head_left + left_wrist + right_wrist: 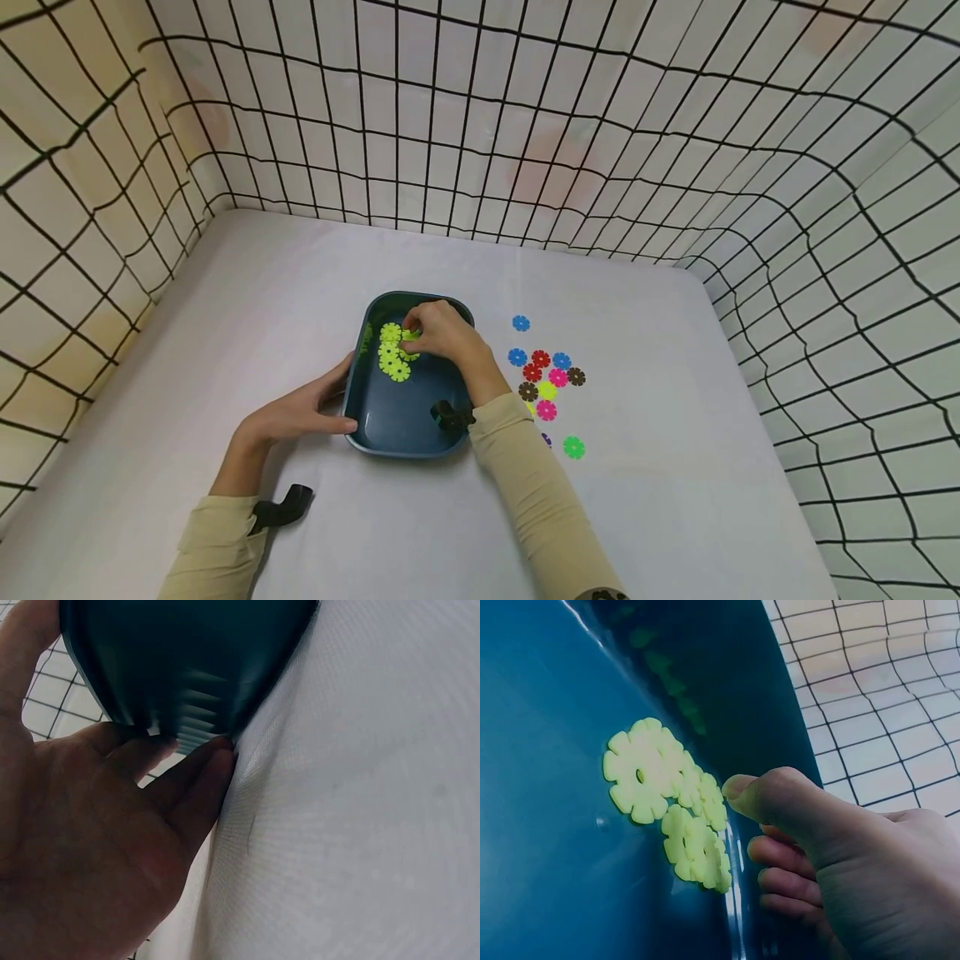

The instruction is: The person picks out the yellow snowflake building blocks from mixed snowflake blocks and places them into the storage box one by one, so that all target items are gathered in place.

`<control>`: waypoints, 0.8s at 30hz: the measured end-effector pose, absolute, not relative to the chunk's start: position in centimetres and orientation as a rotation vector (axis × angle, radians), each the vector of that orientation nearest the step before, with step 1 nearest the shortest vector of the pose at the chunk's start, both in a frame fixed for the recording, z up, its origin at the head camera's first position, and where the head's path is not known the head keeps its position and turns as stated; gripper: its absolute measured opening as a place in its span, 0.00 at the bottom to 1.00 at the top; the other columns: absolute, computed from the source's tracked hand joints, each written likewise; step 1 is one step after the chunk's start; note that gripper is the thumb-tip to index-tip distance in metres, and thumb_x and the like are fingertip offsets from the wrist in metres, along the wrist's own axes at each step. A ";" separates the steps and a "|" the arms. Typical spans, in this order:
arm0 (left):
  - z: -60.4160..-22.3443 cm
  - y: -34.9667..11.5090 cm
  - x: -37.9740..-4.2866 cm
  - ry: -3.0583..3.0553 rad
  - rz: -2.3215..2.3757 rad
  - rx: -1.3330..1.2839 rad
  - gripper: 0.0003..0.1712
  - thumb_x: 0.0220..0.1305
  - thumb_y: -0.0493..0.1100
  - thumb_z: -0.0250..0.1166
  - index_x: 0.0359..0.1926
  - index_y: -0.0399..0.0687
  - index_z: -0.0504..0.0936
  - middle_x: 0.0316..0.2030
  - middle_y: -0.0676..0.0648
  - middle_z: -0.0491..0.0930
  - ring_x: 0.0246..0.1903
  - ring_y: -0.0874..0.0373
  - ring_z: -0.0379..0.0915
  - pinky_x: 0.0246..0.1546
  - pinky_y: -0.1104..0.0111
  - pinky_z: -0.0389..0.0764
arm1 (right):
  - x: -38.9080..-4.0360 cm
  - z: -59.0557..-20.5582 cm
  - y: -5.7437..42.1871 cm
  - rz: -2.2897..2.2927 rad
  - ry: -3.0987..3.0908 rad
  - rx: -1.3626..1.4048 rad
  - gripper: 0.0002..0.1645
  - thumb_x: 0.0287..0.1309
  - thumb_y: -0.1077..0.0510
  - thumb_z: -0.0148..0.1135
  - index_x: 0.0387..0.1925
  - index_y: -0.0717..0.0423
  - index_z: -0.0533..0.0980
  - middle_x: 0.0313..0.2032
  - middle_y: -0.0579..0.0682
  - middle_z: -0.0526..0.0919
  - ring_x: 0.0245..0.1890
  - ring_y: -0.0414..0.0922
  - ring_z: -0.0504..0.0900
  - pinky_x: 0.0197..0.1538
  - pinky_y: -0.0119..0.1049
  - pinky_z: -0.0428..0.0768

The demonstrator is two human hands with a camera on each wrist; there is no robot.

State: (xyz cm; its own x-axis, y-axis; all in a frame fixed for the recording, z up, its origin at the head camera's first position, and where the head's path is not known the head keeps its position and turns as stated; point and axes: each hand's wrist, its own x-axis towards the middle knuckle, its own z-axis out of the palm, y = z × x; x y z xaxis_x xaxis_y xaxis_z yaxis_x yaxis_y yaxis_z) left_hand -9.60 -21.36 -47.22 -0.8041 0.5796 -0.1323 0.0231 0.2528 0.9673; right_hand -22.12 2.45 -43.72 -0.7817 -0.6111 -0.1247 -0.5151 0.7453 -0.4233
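A dark blue-green plastic tray [397, 425] sits on the white table. Several yellow-green, flower-shaped plastic discs [390, 354] lie overlapping inside it; the right wrist view shows the same discs [649, 769] near a tray wall. My left hand [300, 408] holds the tray's left side, thumb at the rim and fingers against the outer wall [202, 682]. Over the discs inside the tray is my right hand [442, 329]. Its thumb and fingers are apart beside the discs, and I see nothing pinched between them in the right wrist view.
Right of the tray lie loose flower-shaped discs: blue [521, 322], red [541, 359], pink [547, 410], brown [576, 377], yellow [547, 390] and green [573, 447]. My right forearm [525, 467] partly covers some. Black wire mesh [480, 150] borders the table's back and sides.
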 end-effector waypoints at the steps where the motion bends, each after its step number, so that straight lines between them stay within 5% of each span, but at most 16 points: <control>1: -47.2 -21.3 -9.6 2.059 1.585 0.547 0.62 0.58 0.42 0.69 0.78 0.59 0.32 0.77 0.37 0.39 0.71 0.31 0.51 0.65 0.44 0.61 | -22.1 -43.7 2.5 -0.547 2.692 -0.889 0.23 0.56 0.47 0.69 0.50 0.54 0.82 0.47 0.49 0.86 0.48 0.44 0.83 0.51 0.36 0.80; 8: -47.3 -21.4 -9.7 2.055 1.572 0.574 0.61 0.59 0.42 0.68 0.78 0.56 0.31 0.78 0.39 0.35 0.74 0.33 0.44 0.66 0.64 0.62 | -21.8 -43.6 2.4 -0.544 2.717 -0.880 0.24 0.55 0.45 0.69 0.51 0.52 0.81 0.47 0.49 0.85 0.48 0.44 0.83 0.50 0.37 0.81; 15: -47.2 -21.1 -9.8 2.077 1.540 0.588 0.61 0.59 0.43 0.68 0.78 0.53 0.32 0.77 0.37 0.37 0.73 0.32 0.46 0.67 0.47 0.59 | -21.3 -43.0 3.1 -0.677 2.705 -0.844 0.25 0.53 0.46 0.70 0.50 0.53 0.81 0.46 0.50 0.86 0.47 0.44 0.83 0.50 0.38 0.80; 24: -47.2 -21.0 -9.5 2.102 1.526 0.559 0.62 0.59 0.43 0.68 0.77 0.51 0.31 0.76 0.33 0.41 0.72 0.31 0.48 0.67 0.46 0.60 | -20.9 -41.2 4.0 -0.901 2.608 -0.886 0.26 0.53 0.50 0.72 0.51 0.59 0.80 0.45 0.56 0.85 0.45 0.47 0.81 0.49 0.36 0.79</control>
